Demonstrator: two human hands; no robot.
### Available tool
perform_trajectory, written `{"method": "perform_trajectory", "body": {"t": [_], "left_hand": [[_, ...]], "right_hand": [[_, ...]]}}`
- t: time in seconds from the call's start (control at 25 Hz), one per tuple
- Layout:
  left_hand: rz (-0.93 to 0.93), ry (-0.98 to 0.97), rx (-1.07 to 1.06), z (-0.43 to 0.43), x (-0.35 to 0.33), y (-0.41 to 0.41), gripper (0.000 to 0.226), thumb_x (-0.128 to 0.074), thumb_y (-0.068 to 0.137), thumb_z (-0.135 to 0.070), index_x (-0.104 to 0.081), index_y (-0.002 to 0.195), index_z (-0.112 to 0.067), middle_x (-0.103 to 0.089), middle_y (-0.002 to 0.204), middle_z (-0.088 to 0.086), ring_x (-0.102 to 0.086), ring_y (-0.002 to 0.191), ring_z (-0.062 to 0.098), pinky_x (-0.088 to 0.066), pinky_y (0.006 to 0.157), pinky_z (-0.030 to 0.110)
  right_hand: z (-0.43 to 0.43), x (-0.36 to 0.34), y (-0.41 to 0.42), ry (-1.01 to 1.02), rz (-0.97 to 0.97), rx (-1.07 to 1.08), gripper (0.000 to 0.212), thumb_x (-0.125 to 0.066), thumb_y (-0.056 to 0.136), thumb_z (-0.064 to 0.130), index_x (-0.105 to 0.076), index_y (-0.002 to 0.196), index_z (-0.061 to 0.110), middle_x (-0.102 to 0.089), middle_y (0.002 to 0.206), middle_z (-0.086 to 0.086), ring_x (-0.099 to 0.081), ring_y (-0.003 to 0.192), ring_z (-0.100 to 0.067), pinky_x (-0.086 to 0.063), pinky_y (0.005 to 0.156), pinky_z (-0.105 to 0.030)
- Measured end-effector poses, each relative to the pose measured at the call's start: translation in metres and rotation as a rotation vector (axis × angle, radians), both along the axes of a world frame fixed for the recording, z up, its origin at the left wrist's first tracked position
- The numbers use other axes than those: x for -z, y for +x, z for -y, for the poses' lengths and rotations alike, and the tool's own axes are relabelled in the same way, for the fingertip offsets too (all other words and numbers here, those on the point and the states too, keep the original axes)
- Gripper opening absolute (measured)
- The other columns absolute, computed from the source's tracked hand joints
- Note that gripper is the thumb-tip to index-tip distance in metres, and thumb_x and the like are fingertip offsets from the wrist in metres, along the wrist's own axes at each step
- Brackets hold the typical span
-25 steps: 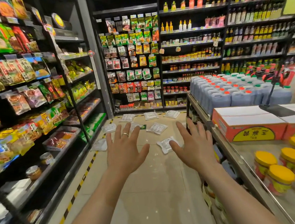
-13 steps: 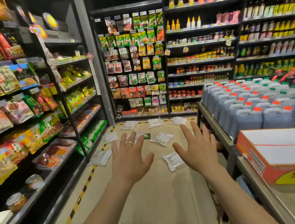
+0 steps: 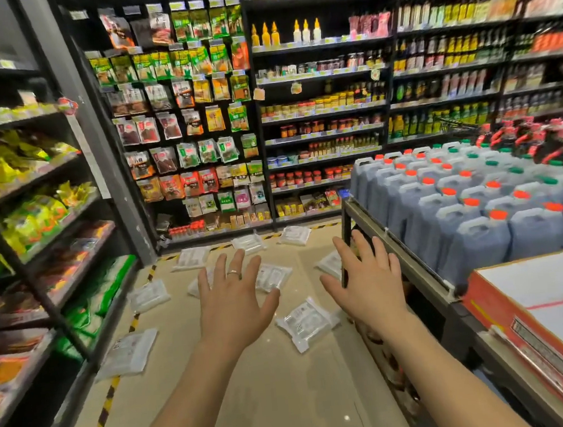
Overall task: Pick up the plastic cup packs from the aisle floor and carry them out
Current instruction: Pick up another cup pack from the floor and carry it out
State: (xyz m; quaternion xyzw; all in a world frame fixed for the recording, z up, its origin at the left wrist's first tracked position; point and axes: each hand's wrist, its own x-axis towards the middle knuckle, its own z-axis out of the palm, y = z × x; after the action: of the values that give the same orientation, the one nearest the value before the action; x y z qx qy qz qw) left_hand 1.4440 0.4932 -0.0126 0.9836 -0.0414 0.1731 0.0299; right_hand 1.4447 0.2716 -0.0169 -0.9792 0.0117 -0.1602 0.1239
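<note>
Several clear plastic cup packs lie scattered on the beige aisle floor (image 3: 276, 401). The nearest pack (image 3: 306, 323) sits between my two hands, lower down. Another pack (image 3: 129, 352) lies at the left by the shelf base, and one pack (image 3: 148, 295) lies further up the left side. More packs (image 3: 295, 235) lie near the back shelf. My left hand (image 3: 235, 302) is held out over the floor with fingers spread, a ring on one finger, holding nothing. My right hand (image 3: 367, 280) is also spread and empty, beside the metal rack edge.
Snack shelves (image 3: 35, 214) line the left side, with a yellow-black floor stripe (image 3: 104, 416) along their base. A metal rack (image 3: 414, 263) on the right carries blue jugs (image 3: 477, 209) and a red-and-white carton (image 3: 547, 312). Shelves of sauces (image 3: 322, 107) close the far end.
The view has moved forward down the aisle; the cup packs now appear closer and larger. Both hands stay outstretched, spread and empty.
</note>
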Motion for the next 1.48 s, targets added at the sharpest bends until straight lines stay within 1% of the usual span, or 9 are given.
{"method": "perform_trajectory", "body": {"t": [0.12, 0.28, 0.44, 0.64, 0.84, 1.08, 1.28, 1.36, 1.48], "left_hand": [[-0.031, 0.014, 0.062, -0.026, 0.005, 0.071, 0.074, -0.021, 0.086, -0.068, -0.023, 0.153, -0.035, -0.017, 0.163, -0.003, -0.006, 0.151, 0.025, -0.006, 0.119, 0.053], [-0.054, 0.024, 0.139, -0.058, 0.003, 0.166, 0.087, -0.004, 0.076, -0.071, -0.02, 0.154, -0.036, -0.013, 0.164, -0.004, -0.004, 0.151, 0.023, 0.001, 0.119, 0.053], [-0.075, 0.048, 0.194, -0.077, 0.012, 0.233, 0.083, -0.009, 0.079, -0.071, -0.018, 0.154, -0.036, -0.011, 0.164, -0.004, -0.002, 0.151, 0.024, 0.004, 0.117, 0.052], [-0.088, 0.056, 0.25, -0.081, 0.023, 0.32, 0.088, -0.005, 0.075, -0.072, -0.022, 0.154, -0.035, -0.017, 0.163, -0.003, -0.006, 0.151, 0.026, -0.001, 0.118, 0.053], [-0.11, 0.096, 0.294, -0.063, 0.043, 0.416, 0.091, -0.002, 0.072, -0.072, -0.022, 0.153, -0.035, -0.017, 0.163, -0.002, -0.008, 0.151, 0.027, -0.003, 0.118, 0.052], [-0.162, 0.105, 0.326, -0.02, 0.078, 0.581, 0.09, -0.001, 0.074, -0.073, -0.023, 0.153, -0.036, -0.018, 0.163, -0.003, -0.008, 0.151, 0.025, -0.002, 0.118, 0.051], [-0.262, 0.111, 0.39, 0.033, 0.106, 0.69, 0.091, 0.003, 0.074, -0.073, -0.021, 0.154, -0.036, -0.018, 0.163, -0.003, -0.008, 0.151, 0.024, -0.004, 0.119, 0.05], [-0.305, 0.14, 0.415, 0.049, 0.12, 0.727, 0.086, -0.002, 0.078, -0.073, -0.02, 0.154, -0.036, -0.017, 0.163, -0.003, -0.009, 0.151, 0.024, -0.004, 0.119, 0.049], [-0.366, 0.169, 0.463, 0.067, 0.153, 0.767, 0.08, -0.012, 0.083, -0.07, -0.021, 0.154, -0.034, -0.018, 0.163, -0.003, -0.009, 0.15, 0.024, -0.004, 0.118, 0.049]], "right_hand": [[-0.027, 0.004, 0.06, 0.013, -0.011, 0.056, 0.071, -0.033, 0.092, 0.066, -0.01, 0.154, 0.04, -0.003, 0.164, -0.001, 0.001, 0.15, -0.031, -0.007, 0.119, -0.053], [-0.068, 0.006, 0.137, 0.024, -0.015, 0.113, 0.071, -0.033, 0.092, 0.067, -0.01, 0.153, 0.04, -0.003, 0.164, -0.001, 0.001, 0.15, -0.03, -0.007, 0.119, -0.052], [-0.086, 0.018, 0.189, 0.005, -0.056, 0.179, 0.072, -0.032, 0.092, 0.069, -0.009, 0.154, 0.04, -0.002, 0.164, 0.0, 0.001, 0.15, -0.03, -0.006, 0.119, -0.051], [-0.091, 0.032, 0.263, 0.017, -0.041, 0.213, 0.072, -0.035, 0.092, 0.066, -0.012, 0.154, 0.038, -0.004, 0.164, -0.002, -0.001, 0.15, -0.032, -0.008, 0.118, -0.052], [-0.077, 0.065, 0.356, 0.044, -0.051, 0.238, 0.072, -0.036, 0.092, 0.065, -0.013, 0.154, 0.037, -0.007, 0.164, -0.004, -0.003, 0.149, -0.033, -0.009, 0.117, -0.052], [-0.032, 0.105, 0.513, 0.057, -0.111, 0.283, 0.072, -0.037, 0.092, 0.065, -0.014, 0.154, 0.037, -0.008, 0.164, -0.004, -0.005, 0.149, -0.034, -0.01, 0.117, -0.052], [0.002, 0.13, 0.612, 0.07, -0.179, 0.305, 0.071, -0.039, 0.091, 0.063, -0.019, 0.153, 0.034, -0.011, 0.163, -0.005, -0.009, 0.148, -0.037, -0.014, 0.116, -0.053], [0.013, 0.144, 0.64, 0.077, -0.194, 0.325, 0.072, -0.04, 0.089, 0.064, -0.023, 0.153, 0.033, -0.016, 0.162, -0.007, -0.013, 0.147, -0.038, -0.016, 0.115, -0.055], [0.024, 0.175, 0.663, 0.115, -0.269, 0.352, 0.074, -0.039, 0.09, 0.064, -0.016, 0.154, 0.034, -0.012, 0.163, -0.007, -0.01, 0.148, -0.038, -0.013, 0.117, -0.054]]}}
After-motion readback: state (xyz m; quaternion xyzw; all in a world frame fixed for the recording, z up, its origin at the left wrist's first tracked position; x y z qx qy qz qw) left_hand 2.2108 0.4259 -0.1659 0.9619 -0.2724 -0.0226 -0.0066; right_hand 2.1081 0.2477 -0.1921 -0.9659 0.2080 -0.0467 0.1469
